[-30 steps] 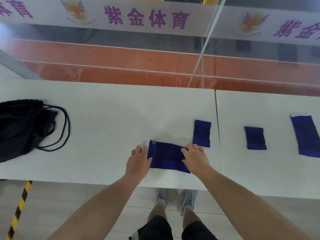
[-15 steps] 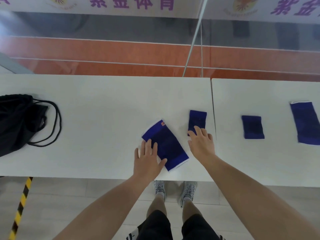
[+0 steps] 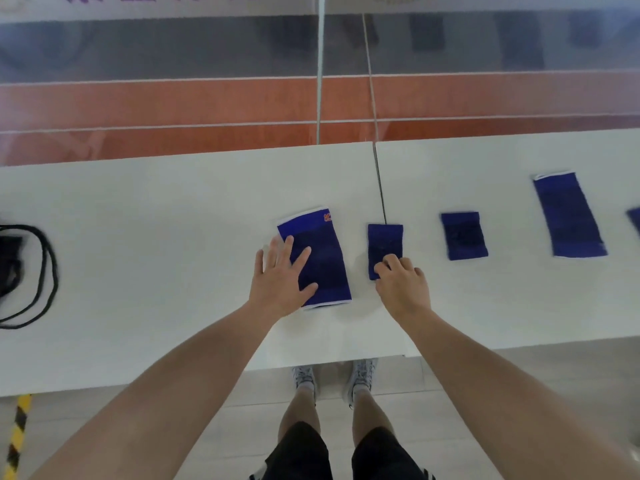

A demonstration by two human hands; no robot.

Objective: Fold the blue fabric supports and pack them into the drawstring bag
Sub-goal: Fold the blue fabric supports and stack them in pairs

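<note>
Blue elastic sleeve point(image 3: 320, 261) lies mid-table point(image 3: 166, 271) under the flat, straight-fingered left hand point(image 3: 280, 282), right hand point(image 3: 401, 287) pinches the small folded support point(image 3: 385, 242) beside it by its near edge; both look light, floppy, best gripped at the hems, drawstring bag point(image 3: 10, 261) far left.

Blue supports point(image 3: 325, 258) – white-edged, orange logo point(image 3: 327, 216), white table point(image 3: 156, 254), black drawstring bag point(image 3: 7, 252), yellow-black striped tape point(image 3: 19, 434)

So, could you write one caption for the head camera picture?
Left hand flat on a large blue support, right hand gripping a small blue support, on a white table.
</note>
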